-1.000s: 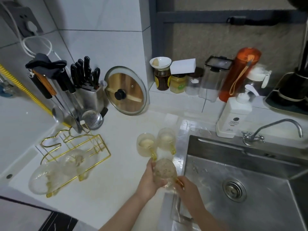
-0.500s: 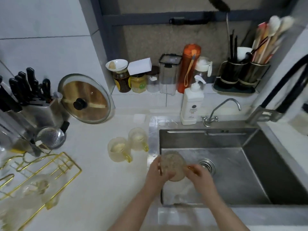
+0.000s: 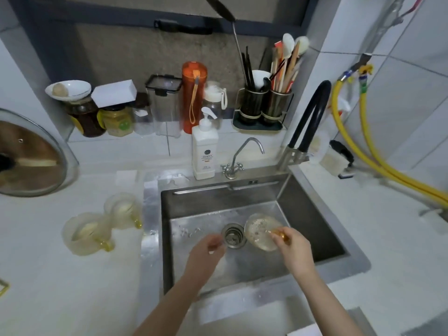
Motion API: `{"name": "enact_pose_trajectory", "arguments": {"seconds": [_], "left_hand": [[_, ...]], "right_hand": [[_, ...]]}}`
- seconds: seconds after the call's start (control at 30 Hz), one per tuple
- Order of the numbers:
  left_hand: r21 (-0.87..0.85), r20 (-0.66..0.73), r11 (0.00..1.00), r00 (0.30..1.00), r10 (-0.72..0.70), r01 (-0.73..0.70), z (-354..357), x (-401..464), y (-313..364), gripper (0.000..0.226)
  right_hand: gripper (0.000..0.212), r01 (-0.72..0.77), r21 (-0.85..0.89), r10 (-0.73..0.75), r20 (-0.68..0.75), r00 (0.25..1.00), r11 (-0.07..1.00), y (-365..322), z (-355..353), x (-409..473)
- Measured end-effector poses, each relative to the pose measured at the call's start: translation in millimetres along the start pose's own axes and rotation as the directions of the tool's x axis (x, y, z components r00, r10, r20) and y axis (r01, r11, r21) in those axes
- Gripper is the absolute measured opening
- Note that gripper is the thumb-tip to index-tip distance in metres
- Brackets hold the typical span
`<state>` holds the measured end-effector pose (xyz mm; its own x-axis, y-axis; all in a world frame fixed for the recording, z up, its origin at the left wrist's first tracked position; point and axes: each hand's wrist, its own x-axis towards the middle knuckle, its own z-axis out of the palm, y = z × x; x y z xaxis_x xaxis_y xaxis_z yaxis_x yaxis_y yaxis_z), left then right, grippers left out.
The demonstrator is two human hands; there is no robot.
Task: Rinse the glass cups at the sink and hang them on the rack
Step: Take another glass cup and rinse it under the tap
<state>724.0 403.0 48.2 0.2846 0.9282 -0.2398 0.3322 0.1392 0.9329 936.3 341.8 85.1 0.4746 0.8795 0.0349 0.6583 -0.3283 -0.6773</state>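
Observation:
My right hand (image 3: 292,248) pinches the amber handle of a glass cup (image 3: 260,231) and holds it tilted over the steel sink (image 3: 315,229), just right of the drain (image 3: 233,236). My left hand (image 3: 208,251) hovers over the sink left of the drain with loosely curled fingers, holding nothing. Two more glass cups with amber handles stand on the white counter left of the sink, one nearer (image 3: 86,235) and one farther back (image 3: 123,207). Only a gold corner of the rack (image 3: 3,288) shows at the left edge.
A black hose tap (image 3: 312,115) arches over the sink's back right corner, with a small chrome tap (image 3: 242,154) and a white soap pump bottle (image 3: 204,151) behind the sink. Jars, an orange bottle (image 3: 194,95) and a utensil holder (image 3: 264,105) line the ledge. A glass pot lid (image 3: 31,154) leans at left.
The cup has moved from the counter edge out over the sink, right of the drain. My left hand has let go of it; only my right hand holds it. The view has swung right.

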Motion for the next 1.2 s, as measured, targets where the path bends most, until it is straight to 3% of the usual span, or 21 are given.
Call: {"name": "enact_pose_trajectory", "arguments": {"seconds": [0.3,0.5,0.63,1.0,1.1,1.2], "left_hand": [[-0.037,-0.107,0.997,0.992,-0.068,0.064,66,30,32,0.017],[-0.071,-0.193,0.996,0.979,-0.063,0.05,111,40,46,0.019],[-0.101,-0.222,0.992,0.97,-0.099,0.079,131,42,56,0.021],[-0.023,-0.145,0.996,0.986,-0.084,0.081,137,51,69,0.019],[0.018,-0.113,0.999,0.993,-0.039,0.041,134,50,72,0.019],[0.052,-0.089,0.999,0.996,0.008,-0.004,129,47,72,0.02]], "right_hand": [[0.006,0.376,-0.327,-0.328,0.192,0.925,0.867,60,-46,64],[0.021,0.504,-0.417,-0.419,0.283,0.863,0.756,100,-57,107],[0.028,0.577,-0.388,-0.479,0.324,0.816,0.719,112,-63,121],[0.036,0.673,-0.417,-0.663,0.197,0.723,0.611,105,-83,115],[0.032,0.701,-0.435,-0.71,0.176,0.682,0.565,100,-89,110],[0.04,0.709,-0.509,-0.748,0.175,0.641,0.488,93,-96,104]]}}
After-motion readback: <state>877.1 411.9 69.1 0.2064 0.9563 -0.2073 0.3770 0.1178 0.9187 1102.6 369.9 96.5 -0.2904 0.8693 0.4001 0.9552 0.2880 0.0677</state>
